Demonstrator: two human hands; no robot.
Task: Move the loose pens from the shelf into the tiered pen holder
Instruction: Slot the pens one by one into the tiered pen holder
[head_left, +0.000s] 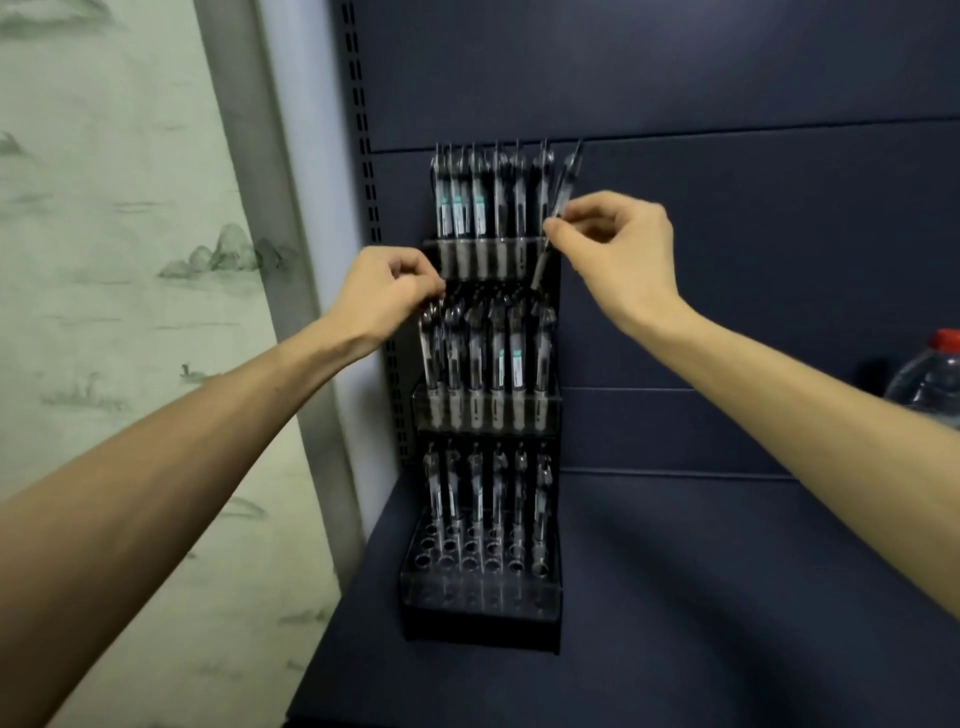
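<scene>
Teal-and-white labels show on several pens in the pen holder, three at the left of the top row and two toward the right of the middle row; the print on them is too small to read. Black at the back and clear at the front, the holder stands on a dark blue shelf and has three tiers, each with a row of pens upright in its holes; the front holes of the bottom tier are open.

At the right end of the top tier, the right hand pinches a pen between thumb and fingertips. That pen is tilted, top leaning right, its tip down by the tier's right edge. The left hand reaches in with fingers curled at the top of the leftmost pen in the middle row; whether it actually grips that pen I cannot tell. Both forearms are bare and stretched forward.

A plastic bottle with a red cap stands at the right edge of the shelf. Left of the slotted shelf upright hangs pale wallpaper with an ink landscape
</scene>
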